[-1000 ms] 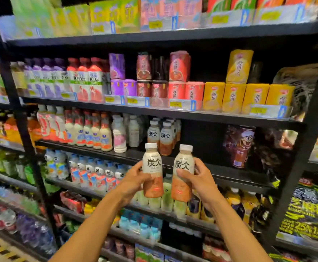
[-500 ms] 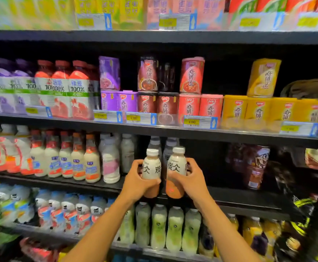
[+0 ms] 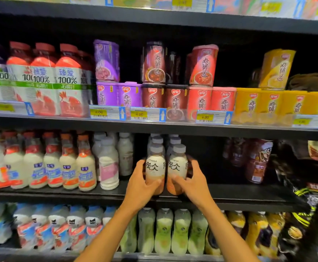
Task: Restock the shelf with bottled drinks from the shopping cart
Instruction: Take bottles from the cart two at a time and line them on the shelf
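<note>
Two milk tea bottles with white caps, white labels and orange-brown lower halves stand side by side at the front of the black shelf [image 3: 239, 193]. My left hand [image 3: 139, 188] grips the left bottle [image 3: 155, 167] around its lower half. My right hand [image 3: 194, 183] grips the right bottle [image 3: 177, 167] the same way. Both bottles are upright, their bases at the shelf's front lip. More bottles of the same kind [image 3: 157, 140] stand in rows right behind them. The shopping cart is out of view.
White yoghurt-drink bottles [image 3: 108, 163] stand just left of my hands; a dark gap lies to the right, then brown cups [image 3: 258, 161]. Porridge cans [image 3: 175, 99] and juice bottles [image 3: 67, 80] fill the shelf above. Green bottles [image 3: 164, 231] sit on the shelf below.
Both hands have carried the two bottles up and forward onto the shelf, in front of the matching row. The camera has moved closer to the shelf.
</note>
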Tool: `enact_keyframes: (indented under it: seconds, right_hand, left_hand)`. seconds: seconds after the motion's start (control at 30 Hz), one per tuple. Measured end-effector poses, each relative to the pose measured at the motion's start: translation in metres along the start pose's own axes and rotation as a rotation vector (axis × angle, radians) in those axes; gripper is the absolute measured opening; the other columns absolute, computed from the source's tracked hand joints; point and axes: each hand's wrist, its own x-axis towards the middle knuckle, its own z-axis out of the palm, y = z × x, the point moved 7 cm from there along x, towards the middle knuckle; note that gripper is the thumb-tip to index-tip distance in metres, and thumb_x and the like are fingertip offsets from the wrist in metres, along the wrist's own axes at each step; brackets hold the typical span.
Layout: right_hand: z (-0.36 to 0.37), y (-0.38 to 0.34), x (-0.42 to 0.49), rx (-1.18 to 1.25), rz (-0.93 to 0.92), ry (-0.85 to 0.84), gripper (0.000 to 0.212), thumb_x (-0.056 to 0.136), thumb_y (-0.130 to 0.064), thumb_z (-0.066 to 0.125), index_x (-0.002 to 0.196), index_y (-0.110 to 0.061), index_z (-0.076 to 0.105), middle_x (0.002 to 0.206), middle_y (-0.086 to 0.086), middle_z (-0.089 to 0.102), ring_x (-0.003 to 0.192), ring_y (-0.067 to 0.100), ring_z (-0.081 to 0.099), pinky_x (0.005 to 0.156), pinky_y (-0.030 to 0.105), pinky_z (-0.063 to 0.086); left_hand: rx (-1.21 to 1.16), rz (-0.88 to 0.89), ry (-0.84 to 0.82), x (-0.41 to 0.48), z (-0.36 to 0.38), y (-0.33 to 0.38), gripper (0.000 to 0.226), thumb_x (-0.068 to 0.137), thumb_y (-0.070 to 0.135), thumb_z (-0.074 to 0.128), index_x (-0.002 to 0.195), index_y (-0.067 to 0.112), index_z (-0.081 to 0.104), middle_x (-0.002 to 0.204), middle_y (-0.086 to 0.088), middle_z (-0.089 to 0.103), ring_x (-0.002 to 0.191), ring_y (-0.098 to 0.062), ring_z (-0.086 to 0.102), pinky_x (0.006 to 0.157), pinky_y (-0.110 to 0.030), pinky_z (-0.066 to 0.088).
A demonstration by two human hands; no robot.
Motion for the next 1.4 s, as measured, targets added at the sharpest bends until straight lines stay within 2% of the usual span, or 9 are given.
enact_keyframes:
  seconds: [0.1,0.2,0.27,0.37,0.47,0.67,0.83,1.1,1.4]
  right_hand:
    - [-0.003,-0.007,-0.002,-0.026,-0.044,0.006,0.059,0.082,-0.015,0.084,0.119,-0.049,0.053,0.113,-0.010,0.073,0.101,-0.002,0.070,0.088,0.026,0.060]
    - [-0.003,-0.011,-0.003,-0.125,-0.094,-0.003,0.056,0.086,-0.026,0.080,0.118,-0.058,0.048,0.112,-0.019,0.072,0.106,-0.003,0.067,0.094,0.028,0.056]
    - [-0.001,-0.013,-0.007,-0.240,-0.136,-0.038,0.059,0.092,-0.034,0.074,0.130,-0.060,0.038,0.122,-0.021,0.066,0.115,-0.001,0.063,0.095,0.028,0.054]
    - [0.000,-0.014,-0.019,-0.615,-0.293,-0.023,0.085,0.093,-0.047,0.069,0.159,-0.038,0.017,0.152,-0.002,0.044,0.138,0.017,0.043,0.104,0.037,0.046]
    - [0.003,-0.014,-0.029,-0.887,-0.474,0.018,0.103,0.085,-0.054,0.074,0.163,-0.038,0.009,0.159,0.014,0.033,0.147,0.032,0.034,0.118,0.049,0.038]
    - [0.006,-0.011,-0.023,-0.960,-0.526,0.014,0.103,0.085,-0.053,0.075,0.164,-0.034,0.012,0.146,0.011,0.042,0.135,0.031,0.044,0.114,0.050,0.040]
    - [0.010,-0.011,-0.018,-0.992,-0.513,0.002,0.104,0.084,-0.055,0.075,0.163,-0.034,0.010,0.133,0.007,0.049,0.123,0.028,0.049,0.108,0.048,0.043]
    - [0.013,-0.008,-0.010,-1.018,-0.481,-0.002,0.104,0.080,-0.053,0.080,0.161,-0.031,0.019,0.113,0.004,0.054,0.104,0.026,0.052,0.096,0.043,0.048]
    - [0.019,-0.006,0.001,-1.044,-0.416,0.001,0.098,0.076,-0.052,0.083,0.153,-0.028,0.027,0.102,0.006,0.063,0.091,0.028,0.060,0.081,0.041,0.052]
  left_hand:
    - [0.020,-0.015,0.020,0.005,-0.002,-0.004,0.073,0.067,0.043,0.085,0.124,0.052,0.041,0.117,0.017,0.066,0.105,-0.001,0.065,0.090,-0.042,0.058]
    - [0.149,0.011,0.036,0.006,-0.001,0.001,0.085,0.065,0.055,0.084,0.133,0.040,0.036,0.126,0.010,0.060,0.110,-0.014,0.063,0.090,-0.044,0.056]
    - [0.285,0.098,0.054,0.003,-0.004,0.009,0.095,0.072,0.054,0.083,0.147,0.033,0.028,0.138,0.004,0.049,0.120,-0.020,0.056,0.091,-0.041,0.053]
    - [0.462,0.344,0.049,-0.004,-0.009,0.018,0.098,0.082,0.050,0.077,0.159,0.038,0.016,0.154,-0.004,0.030,0.135,-0.028,0.044,0.103,-0.046,0.047]
    - [0.663,0.485,-0.004,-0.009,-0.006,0.014,0.090,0.090,0.050,0.070,0.160,0.040,0.015,0.165,-0.011,0.018,0.145,-0.033,0.033,0.109,-0.050,0.040]
    - [0.699,0.455,-0.014,-0.008,-0.002,0.011,0.089,0.091,0.051,0.069,0.160,0.040,0.014,0.162,-0.011,0.026,0.137,-0.031,0.043,0.107,-0.048,0.042]
    - [0.579,0.418,-0.059,-0.004,-0.002,0.011,0.091,0.092,0.041,0.071,0.159,0.046,0.010,0.159,-0.005,0.023,0.109,-0.029,0.058,0.100,-0.041,0.048]
    - [0.534,0.363,-0.073,0.004,-0.001,0.012,0.088,0.089,0.032,0.076,0.156,0.041,0.020,0.136,-0.002,0.034,0.090,-0.029,0.058,0.083,-0.039,0.052]
    - [0.570,0.312,-0.097,0.013,-0.001,0.013,0.080,0.089,0.033,0.075,0.153,0.035,0.027,0.133,-0.007,0.041,0.103,-0.031,0.060,0.086,-0.040,0.049]
